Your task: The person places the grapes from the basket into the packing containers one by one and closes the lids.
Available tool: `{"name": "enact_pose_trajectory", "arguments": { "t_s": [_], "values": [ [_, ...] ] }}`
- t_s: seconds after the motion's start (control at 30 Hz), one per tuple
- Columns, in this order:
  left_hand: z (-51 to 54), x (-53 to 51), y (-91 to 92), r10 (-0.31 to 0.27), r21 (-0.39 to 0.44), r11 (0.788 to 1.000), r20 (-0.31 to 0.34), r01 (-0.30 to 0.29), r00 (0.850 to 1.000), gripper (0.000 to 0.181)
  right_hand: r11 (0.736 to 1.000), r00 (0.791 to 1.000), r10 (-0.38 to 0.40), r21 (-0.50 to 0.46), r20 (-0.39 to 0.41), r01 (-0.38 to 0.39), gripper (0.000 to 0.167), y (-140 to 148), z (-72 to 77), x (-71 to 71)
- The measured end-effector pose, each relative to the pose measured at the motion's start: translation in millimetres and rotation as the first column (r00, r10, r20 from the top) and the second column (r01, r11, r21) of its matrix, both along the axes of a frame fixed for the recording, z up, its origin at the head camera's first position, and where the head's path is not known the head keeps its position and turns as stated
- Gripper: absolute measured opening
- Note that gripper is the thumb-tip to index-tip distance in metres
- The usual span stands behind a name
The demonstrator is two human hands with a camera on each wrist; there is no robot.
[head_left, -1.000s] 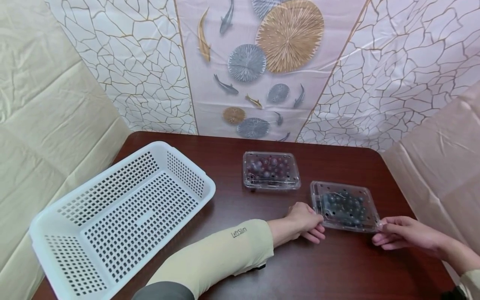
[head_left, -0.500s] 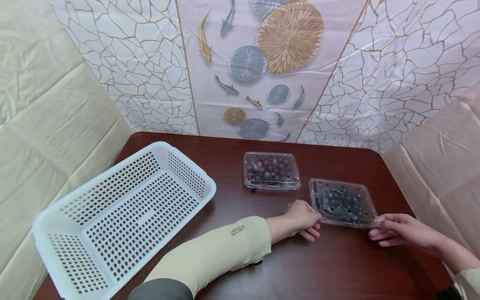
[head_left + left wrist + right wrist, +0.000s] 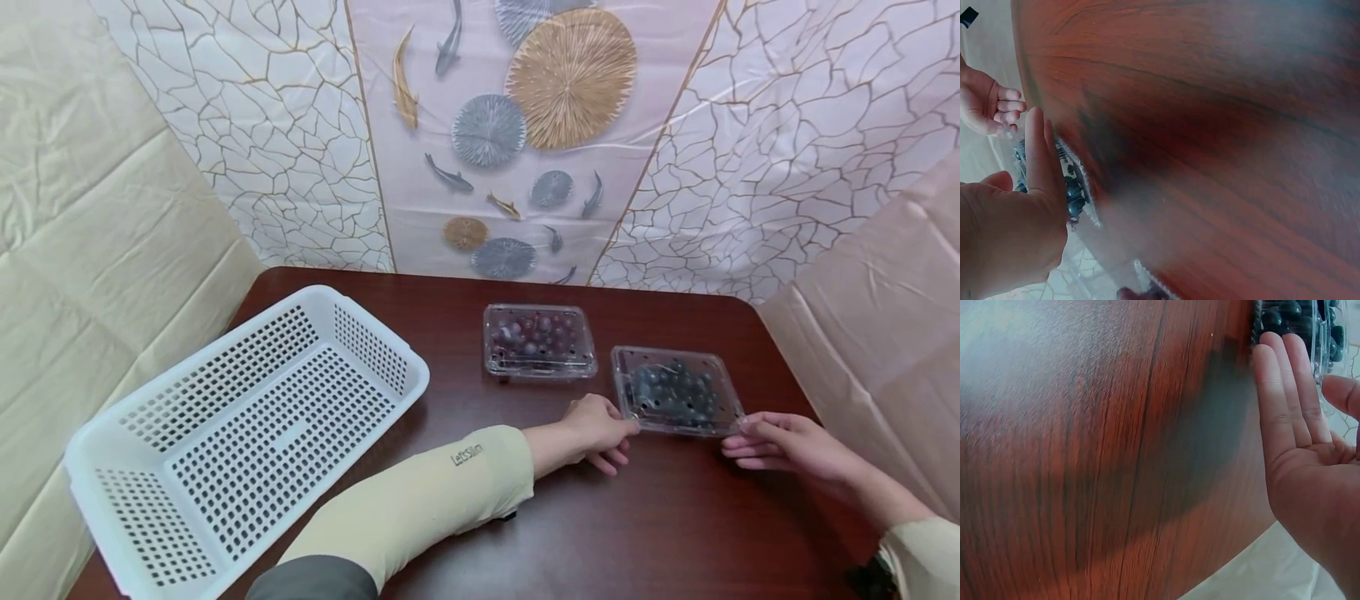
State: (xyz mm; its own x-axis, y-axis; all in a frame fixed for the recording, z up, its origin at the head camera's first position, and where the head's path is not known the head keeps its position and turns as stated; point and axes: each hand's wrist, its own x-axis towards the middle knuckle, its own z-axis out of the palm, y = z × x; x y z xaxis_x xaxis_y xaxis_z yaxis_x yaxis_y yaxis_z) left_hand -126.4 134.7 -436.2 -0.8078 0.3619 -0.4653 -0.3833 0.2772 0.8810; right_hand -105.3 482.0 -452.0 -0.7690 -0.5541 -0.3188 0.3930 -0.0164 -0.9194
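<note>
A clear plastic clamshell box (image 3: 677,390) of dark round grapes lies on the table at the right in the head view. My left hand (image 3: 597,427) pinches its near left corner. At the near right corner, the thumb and index finger of my right hand (image 3: 787,447) pinch the rim, with the other fingers extended below. The right wrist view shows part of the same box (image 3: 1316,331) beyond those fingers. Just to its left stands a second clear box (image 3: 538,342) with reddish-purple grapes, untouched. In the left wrist view my left hand hides part of the held box.
A large white perforated plastic basket (image 3: 281,433) stands slanted on the left of the dark wooden table (image 3: 600,533), with nothing in it. Patterned cloth (image 3: 300,125) hangs behind the table, and beige cloth panels (image 3: 97,250) flank both sides.
Both hands have shifted the box of dark grapes slightly away from me and to the left, closer to the reddish-purple grapes. The second box and basket stay in place.
</note>
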Motion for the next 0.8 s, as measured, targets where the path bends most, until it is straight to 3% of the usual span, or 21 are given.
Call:
{"name": "enact_pose_trajectory", "arguments": {
  "t_s": [0.1, 0.17, 0.23, 0.37, 0.43, 0.47, 0.53, 0.6, 0.8],
  "values": [
    [2.9, -4.5, -9.4, -0.097, -0.133, 0.988, -0.093, 0.084, 0.991, 0.016, 0.999, 1.0, -0.019, -0.037, 0.008, 0.019, 0.046, -2, -2.6, -6.3],
    [7.6, -8.0, -17.7, -0.21, -0.259, 0.952, -0.176, 0.16, 0.962, 0.018, 0.999, 1.0, -0.026, -0.043, 0.004, 0.026, 0.047, -4, -3.9, -10.4],
    [14.2, -11.3, -27.7, -0.341, -0.394, 0.891, -0.259, 0.223, 0.904, 0.025, 0.999, 0.999, -0.038, -0.038, -0.002, 0.038, 0.048, -5, -4.9, -14.6],
    [32.9, -17.6, -51.5, -0.567, -0.61, 0.745, -0.365, 0.271, 0.738, 0.039, 0.997, 0.997, -0.076, -0.024, -0.017, 0.076, 0.046, -9, -5.9, -23.7],
    [42.5, -21.0, -65.0, -0.632, -0.66, 0.698, -0.387, 0.277, 0.671, 0.042, 0.996, 0.996, -0.088, -0.018, -0.027, 0.087, 0.046, -11, -6.1, -27.3],
    [47.3, -22.6, -71.9, -0.65, -0.669, 0.687, -0.395, 0.282, 0.649, 0.043, 0.996, 0.995, -0.092, -0.021, -0.031, 0.092, 0.045, -12, -6.1, -29.0],
    [55.9, -25.8, -86.3, -0.666, -0.673, 0.682, -0.408, 0.286, 0.625, 0.044, 0.995, 0.994, -0.097, -0.021, -0.043, 0.097, 0.045, -14, -6.1, -31.9],
    [65.4, -29.1, -102.5, -0.665, -0.67, 0.686, -0.419, 0.283, 0.618, 0.046, 0.994, 0.993, -0.106, -0.018, -0.058, 0.105, 0.043, -15, -6.0, -34.8],
    [89.6, -40.7, -157.5, -0.633, -0.645, 0.728, -0.5, 0.234, 0.591, 0.047, 0.986, 0.984, -0.164, 0.026, -0.065, 0.166, 0.037, -20, -6.0, -39.9]
  ]
}}
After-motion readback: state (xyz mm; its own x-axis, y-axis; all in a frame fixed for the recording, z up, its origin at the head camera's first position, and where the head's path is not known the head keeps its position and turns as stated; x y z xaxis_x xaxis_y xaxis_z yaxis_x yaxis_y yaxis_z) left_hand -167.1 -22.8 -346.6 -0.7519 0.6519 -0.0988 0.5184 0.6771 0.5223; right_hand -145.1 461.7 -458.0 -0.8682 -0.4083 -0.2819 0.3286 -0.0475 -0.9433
